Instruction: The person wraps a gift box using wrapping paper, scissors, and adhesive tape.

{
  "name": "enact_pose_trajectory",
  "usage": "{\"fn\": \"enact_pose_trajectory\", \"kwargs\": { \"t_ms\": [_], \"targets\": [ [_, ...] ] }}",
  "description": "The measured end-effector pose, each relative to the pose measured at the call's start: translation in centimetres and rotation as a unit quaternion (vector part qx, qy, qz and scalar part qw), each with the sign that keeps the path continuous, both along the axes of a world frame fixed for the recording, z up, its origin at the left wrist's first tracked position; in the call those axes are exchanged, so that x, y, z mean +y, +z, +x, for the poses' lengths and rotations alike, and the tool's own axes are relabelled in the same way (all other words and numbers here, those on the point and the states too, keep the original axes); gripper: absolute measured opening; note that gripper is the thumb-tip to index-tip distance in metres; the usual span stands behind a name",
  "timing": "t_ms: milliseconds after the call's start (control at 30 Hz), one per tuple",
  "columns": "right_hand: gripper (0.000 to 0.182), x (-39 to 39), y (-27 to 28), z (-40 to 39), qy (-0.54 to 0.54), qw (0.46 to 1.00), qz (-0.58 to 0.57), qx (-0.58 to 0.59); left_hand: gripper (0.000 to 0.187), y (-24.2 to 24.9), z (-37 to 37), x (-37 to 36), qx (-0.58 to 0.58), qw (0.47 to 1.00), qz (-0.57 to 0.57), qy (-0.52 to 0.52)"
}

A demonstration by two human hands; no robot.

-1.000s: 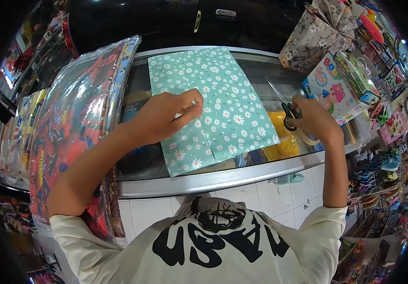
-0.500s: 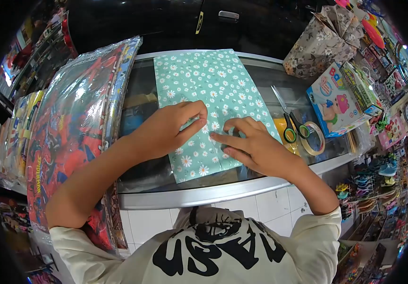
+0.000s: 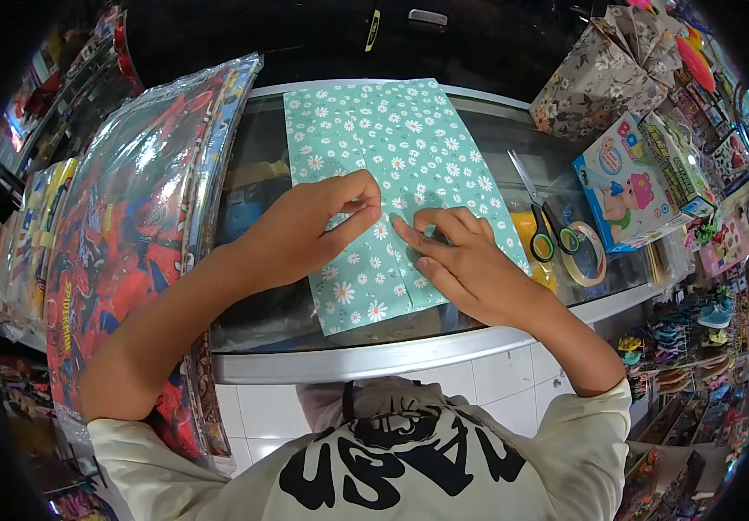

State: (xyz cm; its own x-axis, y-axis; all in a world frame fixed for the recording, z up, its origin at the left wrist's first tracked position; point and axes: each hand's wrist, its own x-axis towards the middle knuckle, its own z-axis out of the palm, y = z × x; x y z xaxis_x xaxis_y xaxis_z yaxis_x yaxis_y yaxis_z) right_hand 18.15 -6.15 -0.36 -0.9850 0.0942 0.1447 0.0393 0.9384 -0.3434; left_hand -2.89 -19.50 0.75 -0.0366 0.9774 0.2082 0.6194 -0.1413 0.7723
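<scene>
A green paper sheet with white daisies (image 3: pixel 409 148) lies on the glass counter, with a seam or fold line down its middle. My left hand (image 3: pixel 322 213) is over its left half, thumb and fingertips pinched together by the seam. Whatever sits in the pinch is too small to make out. My right hand (image 3: pixel 470 269) rests on the lower right part of the sheet, fingers apart, the index fingertip near the seam and close to the left fingertips. Right of the sheet lie scissors with black and green handles (image 3: pixel 542 234) and a roll of tape (image 3: pixel 598 260).
Plastic-wrapped Spider-Man sheets (image 3: pixel 123 234) are stacked along the left. A doll toy box (image 3: pixel 622 187) and a floral paper bag (image 3: pixel 596 82) stand at the right. A yellow packet (image 3: pixel 531 243) lies by the scissors. The counter's metal edge (image 3: pixel 409 356) runs in front of me.
My right index fingertip has shifted slightly up toward the seam. The left hand keeps its pinch nearly in place. The whole view has shifted slightly.
</scene>
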Motion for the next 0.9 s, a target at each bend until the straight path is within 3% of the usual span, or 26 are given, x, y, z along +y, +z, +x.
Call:
{"fn": "enact_pose_trajectory", "kwargs": {
  "t_ms": [133, 200, 300, 500, 600, 700, 900],
  "targets": [
    [0.041, 2.1, 1.0, -0.7, 0.042, 0.992, -0.118, 0.023, 0.012, -0.9, -0.4, 0.2, -0.043, 0.999, 0.010, 0.005],
    [0.038, 1.6, 3.0, -1.5, -0.010, 0.978, -0.206, 0.000, 0.011, -0.8, -0.4, 0.3, -0.052, 0.999, 0.011, 0.006],
    [0.029, 2.0, 2.4, -3.6, -0.031, 0.951, -0.306, 0.026, 0.011, 0.8, 0.4, 0.1, -0.088, 0.991, -0.071, 0.072],
    [0.025, 2.8, 0.8, -5.1, -0.032, 0.858, -0.507, 0.075, 0.012, -1.0, -0.3, 0.9, -0.096, 0.992, 0.037, 0.077],
    [0.022, 2.7, 0.0, -5.0, -0.004, 0.849, -0.519, 0.101, 0.011, 0.0, 0.1, 0.9, -0.067, 0.991, 0.030, 0.110],
    [0.018, 2.5, -0.5, -4.6, 0.007, 0.875, -0.468, 0.120, 0.010, 0.4, 0.2, 0.9, -0.104, 0.987, 0.027, 0.120],
    [0.016, 2.7, 0.3, -3.9, -0.001, 0.911, -0.383, 0.151, 0.011, 1.1, -0.1, 1.6, -0.049, 0.991, 0.026, 0.118]
  ]
}}
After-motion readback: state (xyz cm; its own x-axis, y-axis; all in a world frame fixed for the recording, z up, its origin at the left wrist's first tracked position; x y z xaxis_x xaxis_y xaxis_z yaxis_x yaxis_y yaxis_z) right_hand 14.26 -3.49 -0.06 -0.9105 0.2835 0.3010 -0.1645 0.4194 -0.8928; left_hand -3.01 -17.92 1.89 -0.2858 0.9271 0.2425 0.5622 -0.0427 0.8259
